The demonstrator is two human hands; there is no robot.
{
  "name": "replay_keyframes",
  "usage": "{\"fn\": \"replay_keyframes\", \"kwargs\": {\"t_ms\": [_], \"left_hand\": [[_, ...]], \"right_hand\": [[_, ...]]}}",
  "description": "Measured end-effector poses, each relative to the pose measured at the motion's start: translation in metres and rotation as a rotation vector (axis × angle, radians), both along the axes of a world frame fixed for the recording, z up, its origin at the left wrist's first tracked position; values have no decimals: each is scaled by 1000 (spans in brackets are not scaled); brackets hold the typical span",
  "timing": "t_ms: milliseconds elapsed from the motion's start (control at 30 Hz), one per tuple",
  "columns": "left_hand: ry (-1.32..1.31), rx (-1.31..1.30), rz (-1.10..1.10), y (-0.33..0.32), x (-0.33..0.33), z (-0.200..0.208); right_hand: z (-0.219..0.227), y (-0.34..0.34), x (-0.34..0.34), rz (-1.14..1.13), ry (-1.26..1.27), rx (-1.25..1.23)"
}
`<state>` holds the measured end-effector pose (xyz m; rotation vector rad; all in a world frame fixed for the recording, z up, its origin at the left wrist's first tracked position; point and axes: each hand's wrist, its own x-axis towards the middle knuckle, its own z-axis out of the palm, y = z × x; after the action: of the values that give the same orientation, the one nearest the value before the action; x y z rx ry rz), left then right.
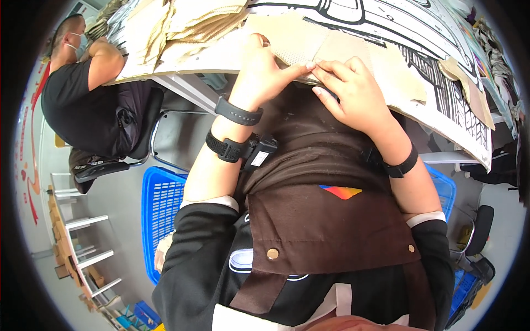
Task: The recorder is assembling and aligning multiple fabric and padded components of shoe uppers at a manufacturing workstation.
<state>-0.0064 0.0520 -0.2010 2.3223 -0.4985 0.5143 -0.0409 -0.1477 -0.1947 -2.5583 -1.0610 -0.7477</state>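
A beige, dotted mesh piece of sheet material (292,47) lies at the near edge of the table, with another pale panel (345,48) meeting it along a seam-like line. My left hand (265,74) holds the mesh piece, its fingers curled over the top and its thumb stretched right along the edge. From the other side my right hand (353,94) pinches at the same edge, fingertips touching the tip of the left thumb. Whatever sits right between the fingertips is too small to make out. Both wrists wear black bands.
Stacks of beige pieces (193,25) lie at the table's left. A loose beige strip (466,88) is near its right corner. Blue baskets (160,215) stand beside me on the floor. A masked co-worker (83,94) sits at the left, next to a chair (179,135).
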Motion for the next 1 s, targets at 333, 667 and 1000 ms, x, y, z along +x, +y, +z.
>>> {"fn": "replay_keyframes", "kwargs": {"t_ms": [333,667,1000], "left_hand": [[363,-208,-165,7,-8,14],[134,-77,-21,8,-15,3],[-89,-124,-104,29,-5,-9]], "right_hand": [[2,-1,3,-19,-44,-30],[-4,-3,5,63,-80,-37],[3,-4,7,75,38,-25]]}}
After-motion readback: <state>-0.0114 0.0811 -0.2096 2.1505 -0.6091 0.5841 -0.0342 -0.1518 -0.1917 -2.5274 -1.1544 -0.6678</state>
